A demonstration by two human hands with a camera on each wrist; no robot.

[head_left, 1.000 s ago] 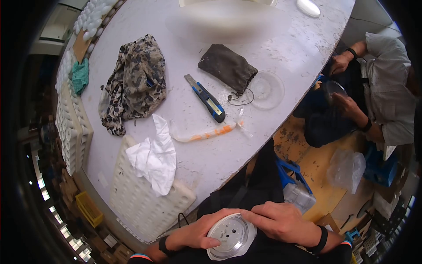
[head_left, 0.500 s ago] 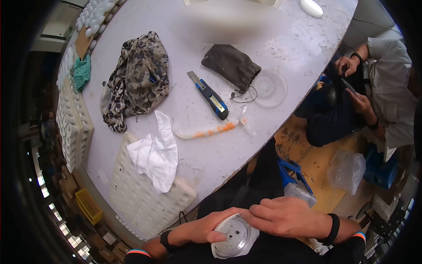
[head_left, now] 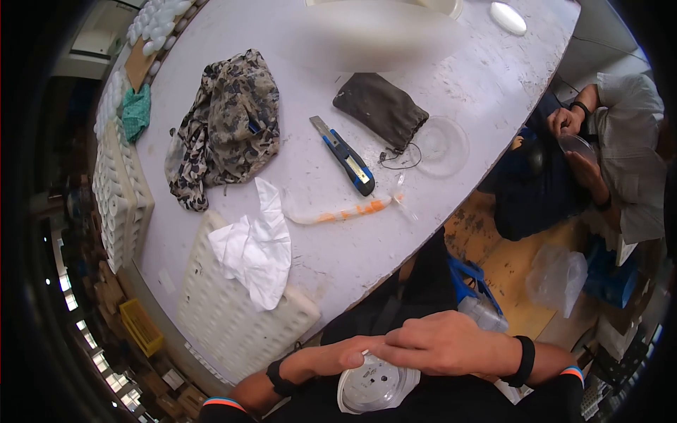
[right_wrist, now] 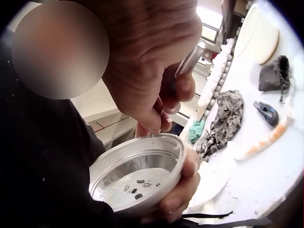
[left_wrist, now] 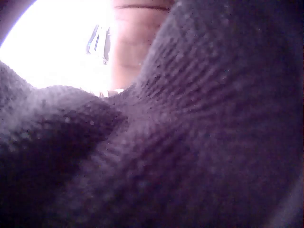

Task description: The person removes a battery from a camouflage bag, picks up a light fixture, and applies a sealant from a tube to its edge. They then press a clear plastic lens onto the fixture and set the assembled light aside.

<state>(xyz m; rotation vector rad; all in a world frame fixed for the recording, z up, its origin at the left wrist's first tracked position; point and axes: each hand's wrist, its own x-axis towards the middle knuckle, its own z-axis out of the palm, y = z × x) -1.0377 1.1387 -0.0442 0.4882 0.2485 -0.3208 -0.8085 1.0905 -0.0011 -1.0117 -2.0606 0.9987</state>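
In the head view the left hand (head_left: 331,358) grips the rim of a round clear plastic container (head_left: 374,389) held low over the lap. The right hand (head_left: 444,345) is at the container's upper rim, thumb and fingers pinched together. The right wrist view shows the right hand (right_wrist: 152,57) pinching something small and thin just above the rim; what it is cannot be told. Small dark bits (right_wrist: 138,195) lie on the bottom of the container (right_wrist: 171,142), and left fingers (right_wrist: 183,190) wrap its outer side. Dark ribbed fabric fills most of the left wrist view.
On the table (head_left: 338,271) lie a blue cutter (head_left: 349,163), a dark pouch (head_left: 381,109), a camouflage cloth (head_left: 240,116), an orange-and-clear plastic strip (head_left: 345,211), a clear lid (head_left: 444,146) and white tissue (head_left: 257,250) on a moulded tray (head_left: 201,310). Another person (head_left: 627,148) sits at the right.
The right hand has moved a little up and over the container's rim, and the left thumb has shifted from over the container up to its rim. The seated person's hands have moved.
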